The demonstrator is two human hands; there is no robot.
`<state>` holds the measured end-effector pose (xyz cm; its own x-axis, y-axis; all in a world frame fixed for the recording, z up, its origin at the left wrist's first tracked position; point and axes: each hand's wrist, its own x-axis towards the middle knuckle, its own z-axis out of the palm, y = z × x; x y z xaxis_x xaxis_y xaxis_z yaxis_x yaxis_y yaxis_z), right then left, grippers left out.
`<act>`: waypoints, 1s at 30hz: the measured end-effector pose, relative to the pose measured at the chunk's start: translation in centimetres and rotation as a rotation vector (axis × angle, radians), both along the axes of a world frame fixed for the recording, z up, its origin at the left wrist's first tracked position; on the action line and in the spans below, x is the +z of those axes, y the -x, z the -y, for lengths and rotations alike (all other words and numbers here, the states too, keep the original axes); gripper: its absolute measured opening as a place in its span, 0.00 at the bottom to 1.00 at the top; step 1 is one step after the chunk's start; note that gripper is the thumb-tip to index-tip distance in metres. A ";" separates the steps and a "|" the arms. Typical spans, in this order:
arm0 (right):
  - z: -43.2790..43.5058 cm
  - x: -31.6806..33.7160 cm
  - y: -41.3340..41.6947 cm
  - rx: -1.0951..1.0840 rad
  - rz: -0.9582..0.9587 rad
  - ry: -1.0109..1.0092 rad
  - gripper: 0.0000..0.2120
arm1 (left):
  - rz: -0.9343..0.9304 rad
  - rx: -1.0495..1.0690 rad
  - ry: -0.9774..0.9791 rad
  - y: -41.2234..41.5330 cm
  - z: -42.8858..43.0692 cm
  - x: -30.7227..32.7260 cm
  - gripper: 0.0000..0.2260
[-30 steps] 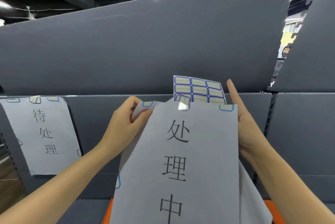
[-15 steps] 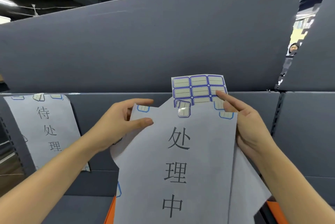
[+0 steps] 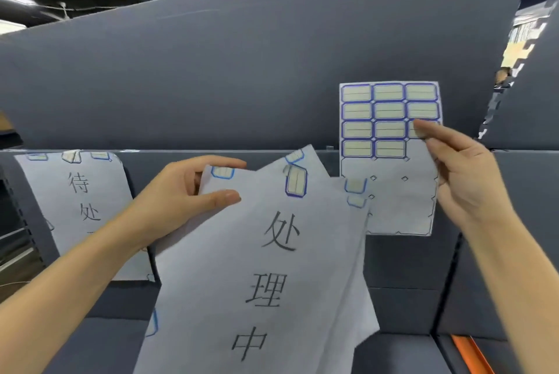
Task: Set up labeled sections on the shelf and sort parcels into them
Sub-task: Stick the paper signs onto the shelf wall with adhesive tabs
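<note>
1. Pinching the top left corner of the sign [image 3: 272, 267] between thumb and fingers, the left hand [image 3: 181, 201] holds it up; more sheets fan out behind it.
2. Up and right of the sign, the right hand [image 3: 465, 174] grips a sticker sheet [image 3: 390, 162] by its right edge, thumb on the front.
3. A blue-edged sticker [image 3: 295, 181] sits near the sign's top edge.
4. Left of the sign, a second sign [image 3: 78, 207] hangs stuck to the grey shelf [image 3: 242, 86], which stands behind the sign.
5. Below and right of the sign lies an orange strip [image 3: 472, 352].
</note>
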<state>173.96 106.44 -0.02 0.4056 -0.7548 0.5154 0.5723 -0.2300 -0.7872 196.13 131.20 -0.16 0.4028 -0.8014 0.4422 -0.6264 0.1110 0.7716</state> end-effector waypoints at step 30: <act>-1.4 -4.5 -2.5 -0.124 -0.361 0.235 0.15 | 0.083 0.057 0.169 -0.1 -2.5 3.1 0.19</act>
